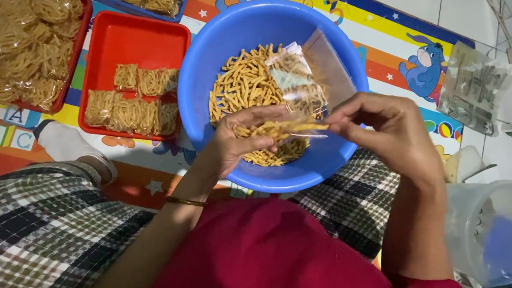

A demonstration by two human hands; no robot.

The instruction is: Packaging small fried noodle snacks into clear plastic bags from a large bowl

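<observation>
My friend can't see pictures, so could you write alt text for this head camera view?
Seen from above, a seated person's left hand holds a bunch of thin fried snack sticks at the mouth of a small clear plastic bag, which the right hand pinches, over a blue bowl of more sticks. Red trays of filled bags sit on a colourful mat.

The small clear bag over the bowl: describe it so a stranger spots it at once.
Find the big blue bowl of snack sticks. Just above its middle, the left hand and right hand hold the small clear bag, half filled. Unlike the packets in the red tray, it is open.
</observation>
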